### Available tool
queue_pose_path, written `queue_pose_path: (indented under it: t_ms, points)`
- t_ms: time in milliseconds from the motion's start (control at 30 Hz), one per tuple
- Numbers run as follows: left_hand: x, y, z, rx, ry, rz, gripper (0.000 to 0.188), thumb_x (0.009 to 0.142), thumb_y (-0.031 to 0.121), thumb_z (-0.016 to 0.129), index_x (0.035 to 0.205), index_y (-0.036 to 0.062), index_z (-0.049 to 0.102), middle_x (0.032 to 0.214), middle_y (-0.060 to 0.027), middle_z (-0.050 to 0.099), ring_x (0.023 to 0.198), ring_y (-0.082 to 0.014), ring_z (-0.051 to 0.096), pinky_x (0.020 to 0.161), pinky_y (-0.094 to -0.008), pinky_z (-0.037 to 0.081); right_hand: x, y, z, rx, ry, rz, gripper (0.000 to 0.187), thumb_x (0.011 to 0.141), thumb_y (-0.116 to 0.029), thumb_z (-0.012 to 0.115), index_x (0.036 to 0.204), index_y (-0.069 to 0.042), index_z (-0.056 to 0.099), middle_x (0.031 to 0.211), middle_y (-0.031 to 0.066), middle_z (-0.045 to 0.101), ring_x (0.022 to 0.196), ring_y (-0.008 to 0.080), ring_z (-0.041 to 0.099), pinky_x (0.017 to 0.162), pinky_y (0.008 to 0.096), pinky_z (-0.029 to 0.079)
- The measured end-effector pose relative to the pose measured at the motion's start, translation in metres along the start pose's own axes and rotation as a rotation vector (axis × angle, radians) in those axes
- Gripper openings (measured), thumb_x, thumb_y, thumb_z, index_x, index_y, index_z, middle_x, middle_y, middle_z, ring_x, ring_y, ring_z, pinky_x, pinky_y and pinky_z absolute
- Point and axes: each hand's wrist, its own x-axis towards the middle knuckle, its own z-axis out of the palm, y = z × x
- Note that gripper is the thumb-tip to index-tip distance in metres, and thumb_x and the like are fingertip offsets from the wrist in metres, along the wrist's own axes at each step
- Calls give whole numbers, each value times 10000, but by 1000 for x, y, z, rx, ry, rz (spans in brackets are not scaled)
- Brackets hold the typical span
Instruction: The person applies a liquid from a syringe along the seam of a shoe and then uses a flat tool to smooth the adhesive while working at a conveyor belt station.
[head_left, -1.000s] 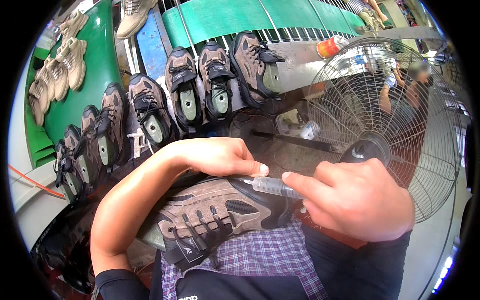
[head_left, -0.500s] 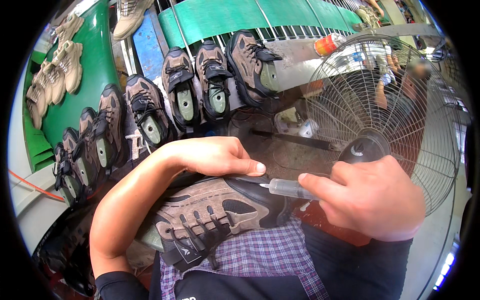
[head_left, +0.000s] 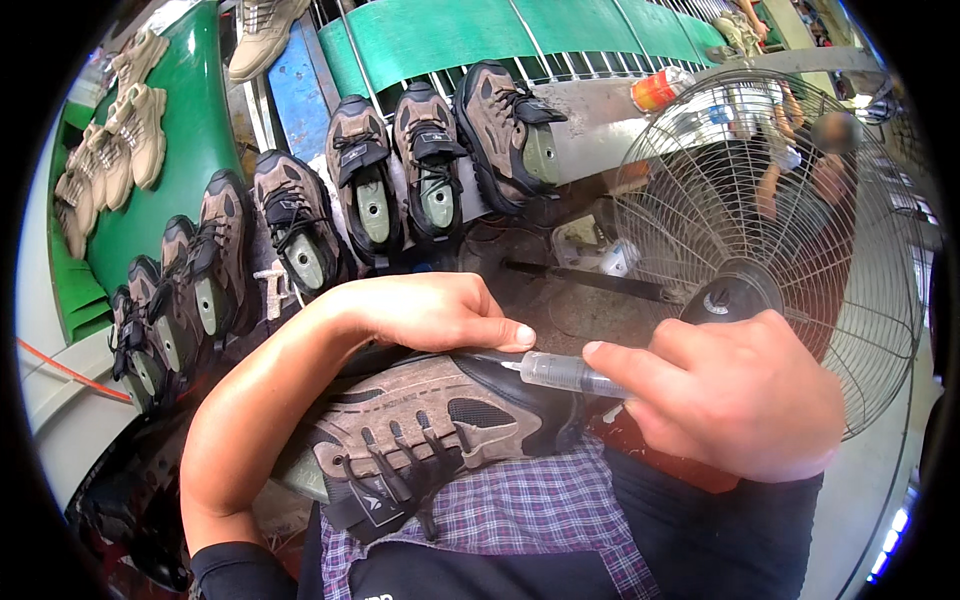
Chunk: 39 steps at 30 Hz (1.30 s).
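Note:
A brown and black lace-up shoe lies on its side across my lap, its toe toward the right and its sole edge away from me. My left hand is closed over the far, sole side, with the thumb pressed along the edge. My right hand grips a clear plastic syringe, forefinger stretched along the barrel. The syringe's pale tip meets or hovers just over the seam between upper and sole, close to my left thumb; contact is hard to make out. Under the shoe is a purple checked cloth.
Several similar shoes with green lasts stand along the bench ahead and left. Beige shoes rest on a green surface. A wire-caged fan stands close at the right, with another person beyond it. An orange can lies at the back.
The syringe and my right hand have shifted slightly left along the shoe's edge. My left hand has stayed nearly where it was.

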Motion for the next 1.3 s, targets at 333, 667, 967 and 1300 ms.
queue_pose_path:
  t_ms: [333, 667, 967, 1300]
  points:
    - [1, 2, 0, 46, 11, -9, 639, 1015, 546, 547, 903, -56, 730, 695, -64, 648, 681, -118, 542, 667, -348, 478, 13, 4, 1, 23, -46, -53, 395, 719, -210, 745, 1110, -158, 723, 679, -22, 550, 514, 152, 610, 439, 297, 423]
    - [-1, 2, 0, 7, 23, -15, 616, 1018, 537, 553, 949, -45, 740, 733, -50, 675, 715, -103, 557, 703, -332, 494, 10, 8, -4, 7, -84, -30, 398, 715, -199, 750, 1111, -168, 725, 657, -17, 557, 509, 159, 609, 431, 308, 427]
    - [-1, 4, -4, -22, -8, -54, 584, 1028, 512, 563, 964, -40, 744, 767, 26, 676, 749, -50, 537, 713, -297, 498, -6, 16, -6, 33, -110, 0, 421, 695, -186, 770, 1114, -164, 727, 659, -19, 557, 523, 158, 602, 451, 301, 450]
    - [-5, 7, -5, -71, 14, -67, 588, 1022, 515, 574, 931, -40, 746, 746, 30, 661, 737, -46, 528, 691, -295, 490, -13, 9, 0, 65, -35, 60, 425, 714, -180, 759, 1136, -152, 721, 679, -20, 543, 556, 157, 615, 461, 303, 454]
